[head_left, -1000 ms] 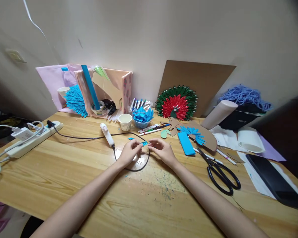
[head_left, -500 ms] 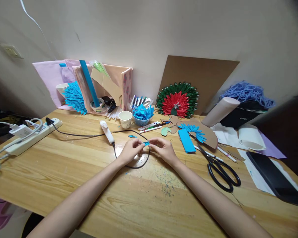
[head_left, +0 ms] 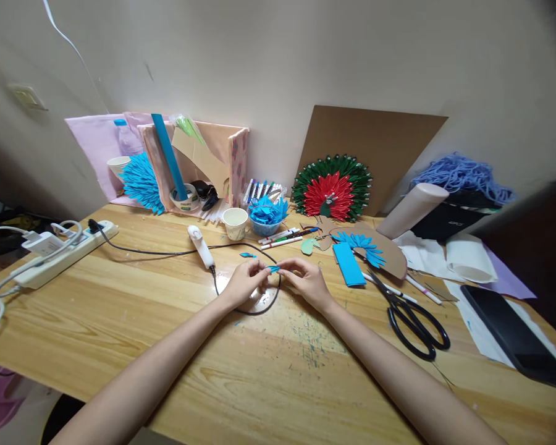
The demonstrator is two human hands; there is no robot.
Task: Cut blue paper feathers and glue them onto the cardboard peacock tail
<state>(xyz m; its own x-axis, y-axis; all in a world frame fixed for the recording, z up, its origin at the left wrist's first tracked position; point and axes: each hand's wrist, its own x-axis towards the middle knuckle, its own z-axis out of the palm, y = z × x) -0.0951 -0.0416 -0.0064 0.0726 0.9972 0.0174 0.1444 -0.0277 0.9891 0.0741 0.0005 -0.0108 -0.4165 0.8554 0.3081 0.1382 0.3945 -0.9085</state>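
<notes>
Between my two hands is a small folded blue paper piece (head_left: pixel 273 269). My left hand (head_left: pixel 244 283) pinches its left end, and my right hand (head_left: pixel 308 281) pinches the right end. The fingers of both hands are closed close together above the tabletop. Just behind them lies another blue paper piece (head_left: pixel 248 255). A white hot glue gun (head_left: pixel 200 246) rests to the left of my left hand, and its black cord loops beneath both hands. A plastic bowl (head_left: pixel 265 228) heaped with blue paper pieces stands farther back, beside a paper cup (head_left: pixel 235 224).
Black-handled scissors (head_left: pixel 410 318), a blue paper strip stack (head_left: pixel 349 264) and a cardboard fan (head_left: pixel 391 256) with blue petals lie to the right. A phone (head_left: pixel 514 334) is at the far right. A power strip (head_left: pixel 65 256) sits left; a red-green paper peacock (head_left: pixel 331 188) leans at the back.
Both hands keep their pinch on the blue paper piece with barely any movement. The whole view has shifted very slightly.
</notes>
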